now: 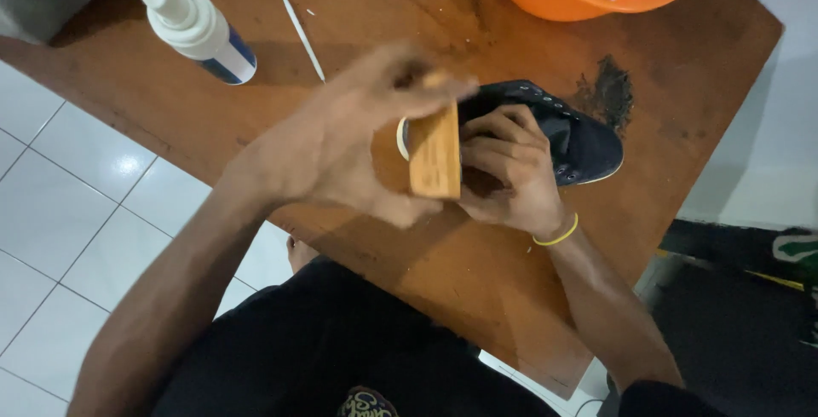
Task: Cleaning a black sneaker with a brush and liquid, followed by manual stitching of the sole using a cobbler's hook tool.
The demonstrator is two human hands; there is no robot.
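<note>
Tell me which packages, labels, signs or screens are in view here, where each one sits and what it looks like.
Pump bottle: far left of the wooden table, lying tilted; white cylinder with a white pump head.
Bottle label: band around the bottle's lower body, blue and white.
No signs or screens show. The left hand holds a wooden brush against the dark shoe, which the right hand steadies.

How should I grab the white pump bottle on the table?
Probably around its wide round body, coming from the side. The pump bottle stands on the wooden table, and its white pump top is narrow and would likely press down. Both hands are busy: left hand holds the wooden brush.
</note>
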